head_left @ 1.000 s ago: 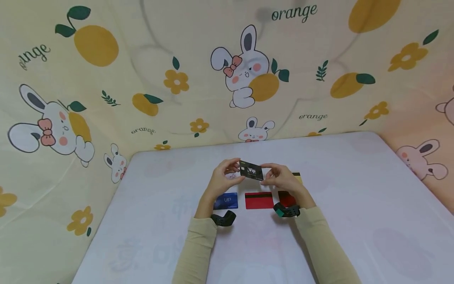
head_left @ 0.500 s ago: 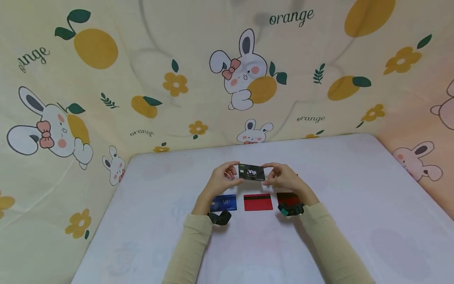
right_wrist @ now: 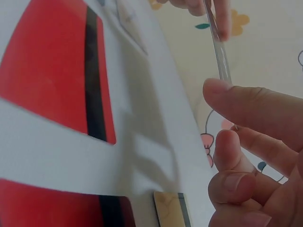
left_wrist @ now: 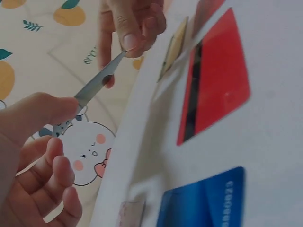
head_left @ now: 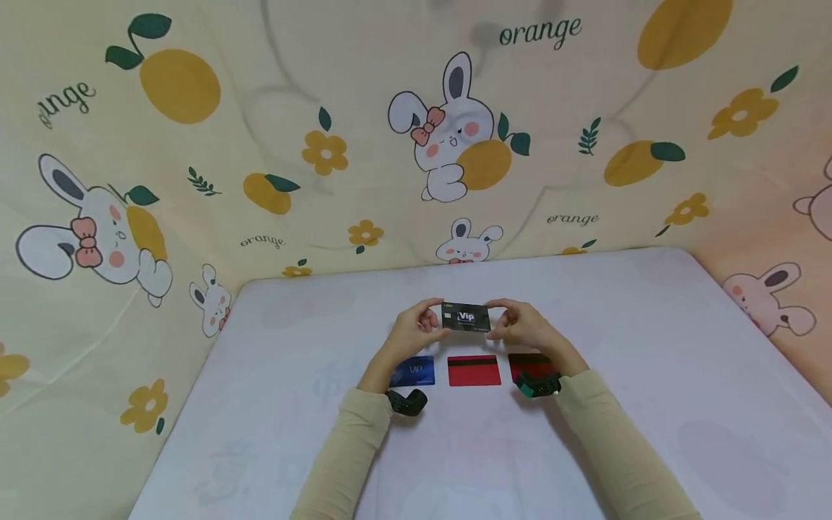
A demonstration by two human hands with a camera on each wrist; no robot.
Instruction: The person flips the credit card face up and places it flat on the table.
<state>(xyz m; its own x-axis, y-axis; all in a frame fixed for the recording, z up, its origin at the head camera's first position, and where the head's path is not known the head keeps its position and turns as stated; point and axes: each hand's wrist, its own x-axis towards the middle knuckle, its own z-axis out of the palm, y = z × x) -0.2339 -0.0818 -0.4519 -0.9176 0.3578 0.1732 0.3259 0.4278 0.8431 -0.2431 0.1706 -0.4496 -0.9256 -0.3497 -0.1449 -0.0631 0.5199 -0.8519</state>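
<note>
Both hands hold up a black card (head_left: 466, 317) printed "Vip", its face turned toward the head camera. The left hand (head_left: 414, 328) pinches the card's left edge between thumb and index finger. At the opposite edge, the right hand (head_left: 520, 325) pinches it the same way. Edge-on, the card (left_wrist: 97, 82) looks thin in the left wrist view, above the table. Below the hands lie a blue VIP card (head_left: 414, 370), a red card (head_left: 474, 370) with a dark stripe, and a second red card (head_left: 529, 363) partly covered by the right wrist.
A yellow card (right_wrist: 171, 208) lies behind the red ones, hidden by the right hand in the head view. Another pale card (left_wrist: 131, 213) lies behind the blue one. The white table (head_left: 273, 404) meets a patterned cloth backdrop (head_left: 364, 94) at its far edge.
The black card, tilted down to the right a second ago, is now nearly level and faces the camera more squarely. Both hands keep their pinch; the right hand has shifted slightly right.
</note>
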